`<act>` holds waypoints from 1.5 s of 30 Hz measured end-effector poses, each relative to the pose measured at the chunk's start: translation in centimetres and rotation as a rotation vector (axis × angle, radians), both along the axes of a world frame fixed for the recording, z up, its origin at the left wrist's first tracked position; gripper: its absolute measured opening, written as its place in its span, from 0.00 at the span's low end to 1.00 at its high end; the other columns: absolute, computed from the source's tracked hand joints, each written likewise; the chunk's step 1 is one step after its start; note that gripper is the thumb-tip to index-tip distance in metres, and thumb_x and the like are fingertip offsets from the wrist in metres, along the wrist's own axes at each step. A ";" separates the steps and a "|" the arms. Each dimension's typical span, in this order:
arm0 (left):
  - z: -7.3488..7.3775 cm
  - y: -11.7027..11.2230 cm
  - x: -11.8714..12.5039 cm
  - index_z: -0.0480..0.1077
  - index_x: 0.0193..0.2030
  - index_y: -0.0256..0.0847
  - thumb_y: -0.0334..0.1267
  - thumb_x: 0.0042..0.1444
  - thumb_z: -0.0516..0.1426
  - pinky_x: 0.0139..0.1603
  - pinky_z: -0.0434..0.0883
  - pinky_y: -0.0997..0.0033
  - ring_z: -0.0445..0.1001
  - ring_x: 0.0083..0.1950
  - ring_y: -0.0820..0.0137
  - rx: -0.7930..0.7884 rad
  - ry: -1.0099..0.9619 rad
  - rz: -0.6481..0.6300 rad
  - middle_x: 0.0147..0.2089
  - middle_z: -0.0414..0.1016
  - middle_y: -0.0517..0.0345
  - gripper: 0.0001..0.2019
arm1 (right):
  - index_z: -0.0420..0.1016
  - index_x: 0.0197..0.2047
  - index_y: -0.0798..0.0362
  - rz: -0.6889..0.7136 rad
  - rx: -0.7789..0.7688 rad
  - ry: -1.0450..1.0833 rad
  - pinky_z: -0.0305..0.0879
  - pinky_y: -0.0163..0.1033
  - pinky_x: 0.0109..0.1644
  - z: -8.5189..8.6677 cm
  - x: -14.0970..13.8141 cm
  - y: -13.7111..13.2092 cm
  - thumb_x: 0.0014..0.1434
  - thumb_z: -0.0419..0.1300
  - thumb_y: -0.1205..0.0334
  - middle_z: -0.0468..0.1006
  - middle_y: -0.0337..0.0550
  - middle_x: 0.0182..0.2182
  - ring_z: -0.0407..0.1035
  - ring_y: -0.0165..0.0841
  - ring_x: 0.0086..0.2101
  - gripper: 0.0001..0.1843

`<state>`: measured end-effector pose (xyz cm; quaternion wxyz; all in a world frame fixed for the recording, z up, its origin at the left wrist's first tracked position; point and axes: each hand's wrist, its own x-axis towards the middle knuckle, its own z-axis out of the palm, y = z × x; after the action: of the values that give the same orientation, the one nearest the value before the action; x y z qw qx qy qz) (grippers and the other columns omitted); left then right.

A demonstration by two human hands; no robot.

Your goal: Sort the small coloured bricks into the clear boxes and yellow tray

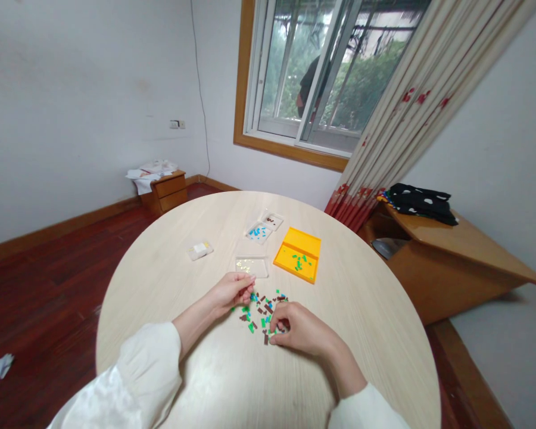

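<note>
My left hand [234, 291] is closed in a pinch just in front of a clear tray [267, 268] with small pale-yellow pieces. Whatever its fingertips hold is too small to make out. My right hand [301, 326] curls down at the right side of a loose pile of small toy bricks [263, 322], brown, green and blue. Its thumb and index tips come close together among the bricks, and what lies between them cannot be made out. Beyond the hands, an open yellow case [308, 239] holds several green bricks [299, 262].
Farther back stand a clear tray with blue bricks [258, 232] and another with brown pieces [271, 220]. A small clear box [200, 250] lies to the left on the round wooden table [161, 280]. A tilted wooden cabinet [446, 256] is at the right.
</note>
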<state>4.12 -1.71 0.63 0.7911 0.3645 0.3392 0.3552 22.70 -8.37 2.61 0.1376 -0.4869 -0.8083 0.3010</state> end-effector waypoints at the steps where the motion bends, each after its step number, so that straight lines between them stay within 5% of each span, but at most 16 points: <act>1: 0.0 0.0 0.0 0.63 0.18 0.34 0.39 0.44 0.64 0.16 0.55 0.81 0.57 0.14 0.83 -0.009 -0.015 -0.003 0.14 0.62 0.64 0.16 | 0.77 0.25 0.52 0.002 -0.005 0.001 0.54 0.30 0.30 0.0 0.0 0.0 0.43 0.67 0.69 0.69 0.34 0.22 0.62 0.27 0.27 0.04; 16: 0.8 -0.2 0.0 0.61 0.20 0.35 0.33 0.53 0.59 0.15 0.57 0.84 0.57 0.15 0.83 -0.162 -0.096 0.059 0.16 0.60 0.65 0.14 | 0.76 0.25 0.52 -0.004 -0.030 -0.012 0.55 0.30 0.30 0.4 0.3 0.0 0.44 0.64 0.73 0.69 0.35 0.23 0.63 0.27 0.27 0.06; 24: 0.3 -0.2 -0.2 0.68 0.26 0.32 0.29 0.48 0.62 0.33 0.74 0.76 0.72 0.25 0.76 -0.165 -0.081 0.014 0.24 0.71 0.57 0.07 | 0.76 0.28 0.51 -0.050 0.003 -0.024 0.56 0.31 0.33 0.5 0.4 0.0 0.47 0.64 0.71 0.72 0.36 0.27 0.64 0.29 0.29 0.05; 45: -0.2 -0.3 -0.1 0.71 0.30 0.33 0.21 0.47 0.56 0.45 0.73 0.69 0.77 0.37 0.67 -0.215 -0.039 0.030 0.32 0.78 0.47 0.06 | 0.73 0.22 0.54 -0.097 0.049 0.050 0.58 0.29 0.30 1.2 -0.1 -0.3 0.42 0.52 0.78 0.72 0.37 0.22 0.64 0.27 0.25 0.12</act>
<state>4.00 -2.03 0.48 0.8267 0.2654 0.3653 0.3358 22.56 -8.65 3.80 0.1840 -0.5143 -0.7873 0.2861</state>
